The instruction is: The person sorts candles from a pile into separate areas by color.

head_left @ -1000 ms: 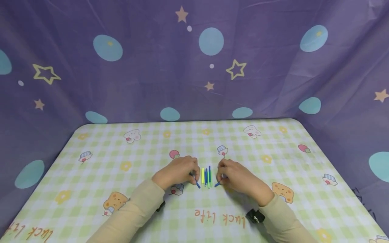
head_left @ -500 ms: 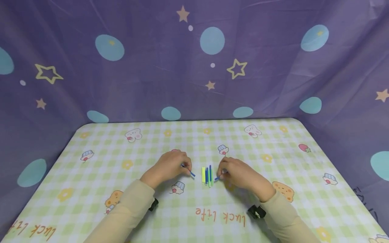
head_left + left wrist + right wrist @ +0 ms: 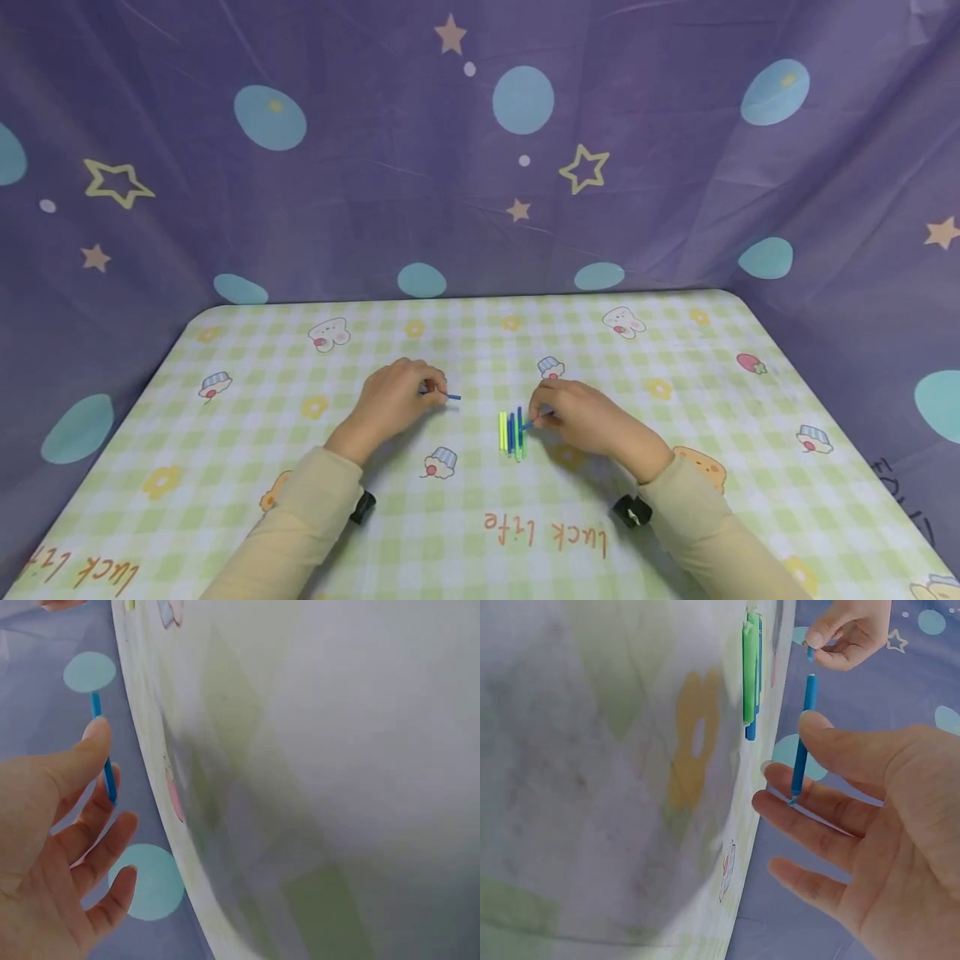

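My left hand pinches a thin blue stick between thumb and fingers, up off the table. In the head view it points rightward from the fingertips. My right hand pinches another blue stick between thumb and fingertips, the other fingers spread loosely. That stick's tip is beside a small row of sticks; whether it touches them I cannot tell. The row lies side by side on the cloth, with yellow sticks at its left, then blue sticks and green sticks.
A green-checked tablecloth with printed cartoon figures covers the table. A purple curtain with stars and dots hangs behind it and at both sides. Each wrist bears a black device.
The left hand has moved left and away from the row, and its stick has swung from slanting to nearly level. The right hand has shifted slightly up and left, bringing its stick closer to the row.
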The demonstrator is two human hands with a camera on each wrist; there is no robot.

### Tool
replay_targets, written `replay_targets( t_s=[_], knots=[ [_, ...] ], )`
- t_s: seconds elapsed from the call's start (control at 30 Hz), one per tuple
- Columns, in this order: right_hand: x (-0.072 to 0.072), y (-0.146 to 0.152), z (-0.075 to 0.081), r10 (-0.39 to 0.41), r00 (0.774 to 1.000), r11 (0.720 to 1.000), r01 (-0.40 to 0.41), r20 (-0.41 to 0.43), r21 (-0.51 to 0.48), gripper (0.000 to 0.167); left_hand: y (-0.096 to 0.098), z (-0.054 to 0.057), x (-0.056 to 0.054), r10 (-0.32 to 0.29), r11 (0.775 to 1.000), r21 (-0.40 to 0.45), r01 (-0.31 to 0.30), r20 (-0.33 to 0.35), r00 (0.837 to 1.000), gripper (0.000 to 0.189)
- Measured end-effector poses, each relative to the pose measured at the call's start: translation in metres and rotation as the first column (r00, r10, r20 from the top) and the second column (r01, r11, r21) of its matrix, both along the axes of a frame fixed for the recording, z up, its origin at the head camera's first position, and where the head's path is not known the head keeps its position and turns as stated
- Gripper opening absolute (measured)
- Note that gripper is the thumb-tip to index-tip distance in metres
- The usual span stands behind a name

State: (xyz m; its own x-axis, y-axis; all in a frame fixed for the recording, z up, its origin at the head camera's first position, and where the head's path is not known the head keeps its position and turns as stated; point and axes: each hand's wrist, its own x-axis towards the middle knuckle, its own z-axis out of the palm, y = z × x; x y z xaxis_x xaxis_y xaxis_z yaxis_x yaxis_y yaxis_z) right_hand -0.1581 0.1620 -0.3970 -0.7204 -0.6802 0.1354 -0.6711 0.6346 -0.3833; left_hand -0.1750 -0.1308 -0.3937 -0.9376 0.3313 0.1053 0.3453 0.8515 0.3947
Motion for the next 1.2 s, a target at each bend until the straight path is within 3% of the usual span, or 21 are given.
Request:
replay_targets(
  t_s=[0.2,0.47,0.93,1.2],
  knots=[
    [-0.007,-0.006,0.002,0.013,1.000,1.000,-0.014,-0.018,-0.014,0.007,-0.009,-0.002,-0.005,0.092,0.996,0.020,-0.092,-0.008,0.996,0.006],
    [-0.023,-0.017,0.006,0.047,0.997,0.998,-0.049,-0.059,-0.043,0.006,-0.025,-0.002,-0.016,0.146,0.989,0.012,-0.146,0.035,0.989,0.011],
    [-0.055,-0.058,0.022,0.066,0.997,0.997,-0.067,0.046,0.030,0.003,-0.039,-0.004,-0.035,0.209,0.978,-0.016,-0.209,0.167,0.964,0.014],
    [-0.075,-0.089,0.028,0.097,0.990,0.994,-0.102,0.103,0.048,0.005,-0.040,-0.003,-0.038,0.224,0.974,-0.015,-0.225,0.184,0.957,0.015]
  ],
)
